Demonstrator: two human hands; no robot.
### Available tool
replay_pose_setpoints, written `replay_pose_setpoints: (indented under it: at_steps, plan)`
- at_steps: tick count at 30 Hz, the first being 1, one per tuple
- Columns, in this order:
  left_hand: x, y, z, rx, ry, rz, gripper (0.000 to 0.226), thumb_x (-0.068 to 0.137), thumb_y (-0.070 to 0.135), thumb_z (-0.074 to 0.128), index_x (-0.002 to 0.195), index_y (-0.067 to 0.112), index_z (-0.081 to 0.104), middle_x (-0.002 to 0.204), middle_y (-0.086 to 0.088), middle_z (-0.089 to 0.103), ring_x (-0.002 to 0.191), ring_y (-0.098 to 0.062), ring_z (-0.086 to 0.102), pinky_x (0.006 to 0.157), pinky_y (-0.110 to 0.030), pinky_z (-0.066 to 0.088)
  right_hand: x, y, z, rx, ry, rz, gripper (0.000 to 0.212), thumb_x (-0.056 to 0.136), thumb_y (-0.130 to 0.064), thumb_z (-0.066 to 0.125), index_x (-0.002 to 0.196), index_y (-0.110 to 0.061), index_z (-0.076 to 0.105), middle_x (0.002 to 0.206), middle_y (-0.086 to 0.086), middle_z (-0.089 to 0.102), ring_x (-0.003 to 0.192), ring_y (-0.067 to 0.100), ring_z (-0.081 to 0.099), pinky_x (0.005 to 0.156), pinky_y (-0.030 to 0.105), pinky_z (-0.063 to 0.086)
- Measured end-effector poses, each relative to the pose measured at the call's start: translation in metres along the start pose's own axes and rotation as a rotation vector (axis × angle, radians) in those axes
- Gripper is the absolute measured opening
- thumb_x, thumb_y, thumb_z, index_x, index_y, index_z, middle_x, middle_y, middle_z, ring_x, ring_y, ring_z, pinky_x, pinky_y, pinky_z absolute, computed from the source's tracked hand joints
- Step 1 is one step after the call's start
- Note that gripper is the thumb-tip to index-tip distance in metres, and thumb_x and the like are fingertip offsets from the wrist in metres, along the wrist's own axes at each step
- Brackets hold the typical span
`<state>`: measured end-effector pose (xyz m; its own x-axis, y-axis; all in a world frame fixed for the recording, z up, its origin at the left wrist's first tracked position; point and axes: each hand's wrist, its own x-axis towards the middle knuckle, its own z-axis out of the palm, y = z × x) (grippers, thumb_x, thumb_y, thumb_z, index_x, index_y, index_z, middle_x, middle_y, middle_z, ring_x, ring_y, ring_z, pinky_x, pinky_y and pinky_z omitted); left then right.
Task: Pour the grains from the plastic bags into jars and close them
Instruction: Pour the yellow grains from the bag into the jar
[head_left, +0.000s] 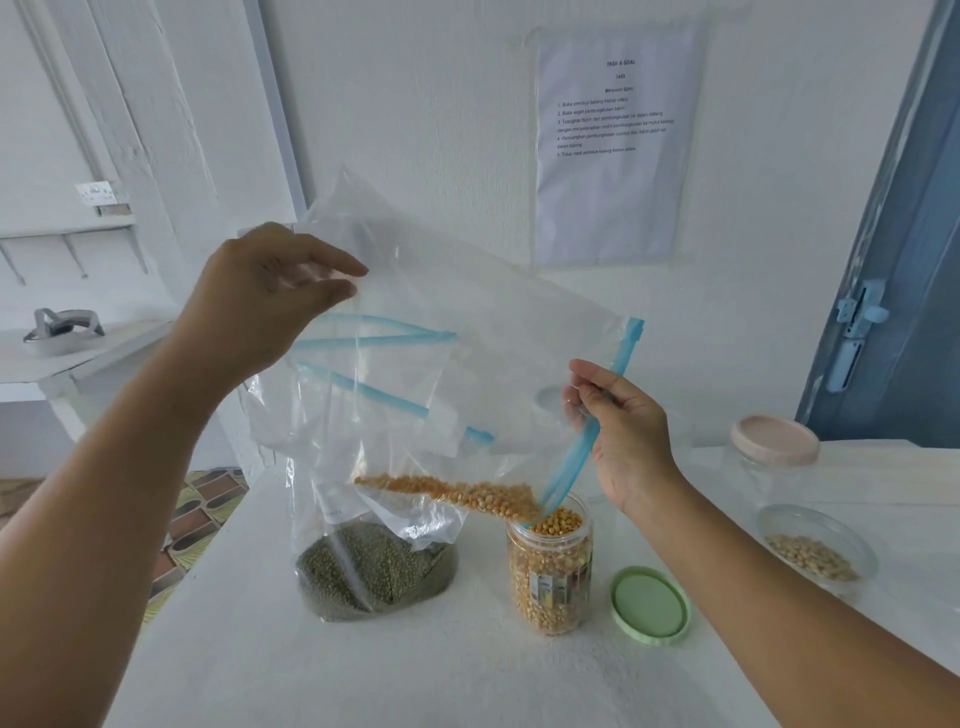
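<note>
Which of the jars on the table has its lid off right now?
The jar of yellow corn kernels in the middle, under the tilted bag. Its green lid lies beside it, while the jar at the right wears its pink lid.

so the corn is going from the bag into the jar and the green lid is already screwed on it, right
Not quite. The green lid is off, lying on the table beside the jar, as the head view shows. The corn is indeed going from the bag into the open jar.
</note>
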<state>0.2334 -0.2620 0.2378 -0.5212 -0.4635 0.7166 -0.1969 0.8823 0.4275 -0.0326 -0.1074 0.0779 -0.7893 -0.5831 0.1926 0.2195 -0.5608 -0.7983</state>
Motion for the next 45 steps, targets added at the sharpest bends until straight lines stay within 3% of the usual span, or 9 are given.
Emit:
replay_pose_setpoints:
  at_steps: [5,12,17,22,28,32,35,38,45]
  plan:
    - [-0.001,0.003,-0.004,-0.096,-0.101,-0.044,0.038,0.098,0.003,0.067,0.118,0.033,0.075,0.1,0.009,0.078,0.092,-0.007,0.075,0.093,-0.021,0.056,0.0,0.002,-0.006,-0.031,0.016,0.001,0.03,0.1,0.006,0.059,0.096,-0.014,0.082,0.093,0.006,0.072,0.089,0.02,0.067,0.093,0.031,0.058]
    - [0.003,-0.005,0.003,-0.062,0.034,-0.033,0.023,0.096,0.028,0.074,0.114,0.043,0.076,0.099,0.011,0.073,0.087,-0.008,0.067,0.097,-0.037,0.055,-0.002,-0.001,0.0,-0.006,0.001,0.0,0.029,0.099,0.009,0.057,0.099,-0.008,0.079,0.098,0.01,0.069,0.083,0.016,0.066,0.086,0.026,0.059]
    - [-0.006,-0.004,-0.008,-0.085,-0.316,-0.158,0.042,0.099,0.023,0.066,0.124,0.057,0.068,0.132,0.012,0.066,0.126,-0.014,0.06,0.116,-0.051,0.042,-0.002,0.002,-0.003,-0.008,0.013,-0.007,0.026,0.099,0.01,0.057,0.101,-0.005,0.079,0.098,0.011,0.069,0.084,0.018,0.068,0.084,0.023,0.058]
    - [-0.017,0.006,-0.011,0.04,-0.586,-0.164,0.063,0.097,-0.005,0.057,0.103,0.054,0.076,0.137,0.015,0.059,0.11,0.004,0.065,0.106,-0.035,0.049,-0.003,0.005,-0.005,-0.045,0.003,-0.009,0.025,0.099,0.007,0.059,0.104,-0.007,0.079,0.1,0.01,0.073,0.085,0.015,0.069,0.084,0.023,0.058]
    - [-0.018,-0.002,0.006,0.155,-0.383,-0.144,0.059,0.097,-0.006,0.046,0.094,0.041,0.082,0.133,0.007,0.063,0.1,-0.008,0.07,0.099,-0.045,0.056,-0.002,0.005,-0.004,-0.052,0.007,-0.004,0.024,0.1,0.005,0.059,0.108,-0.005,0.079,0.103,0.009,0.073,0.085,0.015,0.069,0.084,0.024,0.058]
    - [-0.019,0.004,0.019,0.147,-0.09,-0.107,0.06,0.09,-0.011,0.042,0.084,0.037,0.078,0.124,0.005,0.064,0.099,-0.006,0.064,0.093,-0.023,0.048,-0.001,0.003,-0.004,-0.031,0.021,-0.002,0.025,0.1,0.007,0.059,0.104,-0.006,0.08,0.098,0.009,0.071,0.085,0.017,0.069,0.088,0.028,0.058]
    - [-0.009,0.004,0.02,0.104,0.06,-0.099,0.062,0.086,-0.008,0.042,0.076,0.042,0.076,0.113,0.002,0.064,0.101,-0.018,0.063,0.091,-0.032,0.049,-0.001,0.001,-0.001,-0.013,0.004,-0.008,0.028,0.1,0.009,0.057,0.101,-0.008,0.079,0.097,0.009,0.069,0.081,0.015,0.067,0.088,0.028,0.058]
    - [0.003,0.007,0.019,0.091,0.087,-0.091,0.061,0.082,-0.005,0.04,0.078,0.044,0.076,0.111,0.004,0.064,0.096,-0.02,0.064,0.09,-0.043,0.054,-0.001,-0.002,0.002,-0.014,0.004,-0.019,0.03,0.1,0.009,0.057,0.099,-0.01,0.08,0.095,0.008,0.07,0.081,0.015,0.067,0.086,0.027,0.058]
    - [0.019,0.018,0.024,0.065,0.144,-0.081,0.063,0.083,-0.007,0.042,0.071,0.045,0.076,0.104,-0.002,0.065,0.096,-0.018,0.06,0.09,-0.036,0.051,-0.001,-0.009,0.001,0.005,0.019,-0.012,0.026,0.1,0.005,0.059,0.102,-0.01,0.08,0.102,0.01,0.071,0.091,0.017,0.07,0.086,0.025,0.058]
